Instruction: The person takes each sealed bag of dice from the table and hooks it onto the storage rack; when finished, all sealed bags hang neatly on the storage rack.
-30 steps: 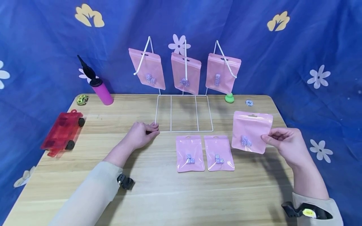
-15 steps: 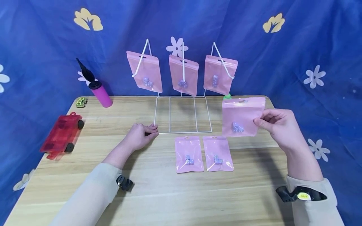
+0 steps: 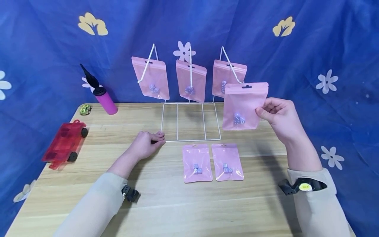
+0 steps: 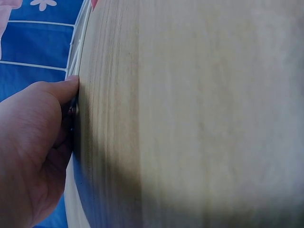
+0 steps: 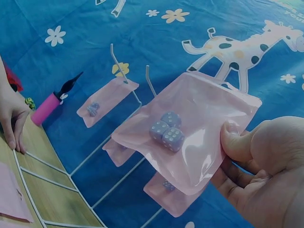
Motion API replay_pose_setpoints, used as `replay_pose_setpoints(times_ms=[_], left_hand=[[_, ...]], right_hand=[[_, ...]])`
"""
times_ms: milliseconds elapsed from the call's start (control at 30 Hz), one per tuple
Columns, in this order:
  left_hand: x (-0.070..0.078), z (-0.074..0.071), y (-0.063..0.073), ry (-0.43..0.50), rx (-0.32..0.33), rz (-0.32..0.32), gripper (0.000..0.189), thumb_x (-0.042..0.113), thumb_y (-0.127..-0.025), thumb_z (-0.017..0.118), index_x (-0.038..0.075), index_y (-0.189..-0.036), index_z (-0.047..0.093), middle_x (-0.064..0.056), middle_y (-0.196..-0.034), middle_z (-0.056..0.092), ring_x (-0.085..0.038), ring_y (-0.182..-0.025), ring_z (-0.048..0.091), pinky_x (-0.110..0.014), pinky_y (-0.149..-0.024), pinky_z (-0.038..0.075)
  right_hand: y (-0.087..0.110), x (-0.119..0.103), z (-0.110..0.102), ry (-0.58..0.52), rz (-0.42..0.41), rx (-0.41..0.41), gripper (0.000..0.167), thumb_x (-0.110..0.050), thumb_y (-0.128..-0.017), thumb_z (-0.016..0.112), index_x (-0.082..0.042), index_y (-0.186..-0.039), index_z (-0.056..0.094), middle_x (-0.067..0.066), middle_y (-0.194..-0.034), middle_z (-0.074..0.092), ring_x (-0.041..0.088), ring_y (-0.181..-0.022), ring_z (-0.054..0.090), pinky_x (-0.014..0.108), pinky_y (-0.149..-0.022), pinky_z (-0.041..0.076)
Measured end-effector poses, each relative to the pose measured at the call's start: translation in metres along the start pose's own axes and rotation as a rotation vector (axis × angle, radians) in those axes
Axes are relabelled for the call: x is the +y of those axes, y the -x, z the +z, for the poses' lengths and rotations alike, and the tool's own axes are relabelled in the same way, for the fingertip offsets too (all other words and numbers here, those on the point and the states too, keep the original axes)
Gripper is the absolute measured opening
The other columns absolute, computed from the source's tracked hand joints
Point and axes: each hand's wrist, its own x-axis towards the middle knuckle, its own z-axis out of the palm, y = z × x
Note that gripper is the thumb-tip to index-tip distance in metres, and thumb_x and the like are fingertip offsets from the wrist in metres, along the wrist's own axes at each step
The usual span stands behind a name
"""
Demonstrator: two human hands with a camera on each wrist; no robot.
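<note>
My right hand [image 3: 279, 118] pinches a pink zip pouch [image 3: 245, 102] by its right edge, thumb on the front, holding it above the table. Dice [image 5: 167, 130] show through its film in the right wrist view. A white wire rack [image 3: 192, 140] stands at the back, and my left hand [image 3: 145, 144] pinches the front left corner of its base. From the rack's hooks hang a left pouch [image 3: 149, 74], a middle pouch [image 3: 197, 84] and a right pouch [image 3: 219, 70]. The held pouch overlaps the right one in the head view.
Two more pink pouches with dice, a left one [image 3: 196, 154] and a right one [image 3: 225, 154], lie before the rack. At the left are a red toy car chassis [image 3: 66, 141], a pink hand pump [image 3: 106, 102] and a small green toy car [image 3: 85, 109]. Blue cloth [image 3: 251, 36] hangs behind.
My right hand has lifted the pouch and carried it leftward and away from me, toward the right hook. My left hand keeps its hold on the rack's corner.
</note>
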Motion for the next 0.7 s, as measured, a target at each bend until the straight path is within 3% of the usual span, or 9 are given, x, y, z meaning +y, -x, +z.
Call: replay_pose_setpoints(times_ms=[200,300,433,700], left_hand=[[-0.001,0.001,0.001,-0.005,0.010,0.000,0.023,0.014,-0.096,0.081,-0.001,-0.113,0.079,-0.011,-0.123,0.074,-0.027,-0.124,0.067,-0.046,-0.115,0.046],[-0.001,0.001,0.001,-0.002,0.015,0.005,0.023,0.014,-0.096,0.082,-0.001,-0.113,0.079,-0.011,-0.122,0.074,-0.027,-0.123,0.068,-0.045,-0.114,0.047],[-0.001,0.002,0.001,0.000,0.012,0.006,0.024,0.015,-0.096,0.081,0.000,-0.114,0.079,-0.010,-0.123,0.074,-0.027,-0.124,0.067,-0.046,-0.114,0.048],[-0.001,0.001,0.001,-0.002,0.003,-0.015,0.024,0.016,-0.097,0.080,0.000,-0.116,0.078,-0.010,-0.125,0.073,-0.027,-0.125,0.066,-0.046,-0.115,0.046]], right_hand=[[-0.011,0.008,0.006,-0.050,0.038,-0.015,0.015,-0.002,-0.091,0.083,0.011,-0.096,0.076,0.007,-0.081,0.074,0.014,-0.068,0.059,0.019,-0.059,0.051],[-0.016,0.012,0.007,-0.070,0.057,-0.016,0.002,0.005,-0.092,0.079,0.006,-0.094,0.078,0.006,-0.080,0.075,0.012,-0.070,0.062,0.019,-0.062,0.054],[-0.021,0.017,0.008,-0.092,0.061,-0.003,0.017,0.015,-0.093,0.072,0.000,-0.090,0.080,0.004,-0.079,0.074,0.010,-0.070,0.064,0.018,-0.064,0.057],[-0.032,0.026,0.012,-0.093,0.084,-0.005,0.009,0.011,-0.094,0.073,0.005,-0.090,0.078,0.005,-0.081,0.075,0.011,-0.073,0.066,0.019,-0.066,0.057]])
